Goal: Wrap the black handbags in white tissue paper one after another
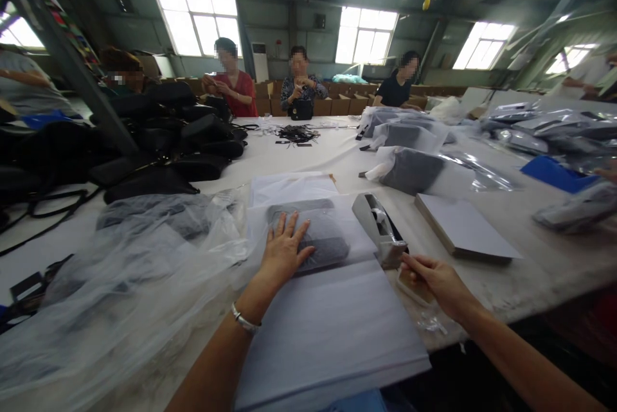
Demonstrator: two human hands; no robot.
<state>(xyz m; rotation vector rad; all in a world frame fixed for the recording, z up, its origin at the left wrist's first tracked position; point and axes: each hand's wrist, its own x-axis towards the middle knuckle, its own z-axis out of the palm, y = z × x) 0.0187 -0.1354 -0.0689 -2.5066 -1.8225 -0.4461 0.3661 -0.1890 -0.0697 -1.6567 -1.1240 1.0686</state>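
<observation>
My left hand [284, 248] lies flat with fingers spread on a dark grey, flat, rounded-corner item [330, 241], which shows through thin white wrapping paper [313, 335]. A metal bracelet is on that wrist. Just right of the paper stands a tape dispenser [378, 225]. At its front end my right hand [436, 280] is closed, thumb and forefinger pinching the tape end; the clear strip itself is hard to make out. Below these fingers lies a small tan, translucent-edged thing [414, 286], partly covered by the hand.
Crumpled clear plastic [164, 270] spreads on the left, before a heap of black bags [168, 135]. To the right are a stack of grey-white boards [463, 225] and wrapped bags [409, 168]. Black straps [296, 134] lie farther back. Several people work across the table.
</observation>
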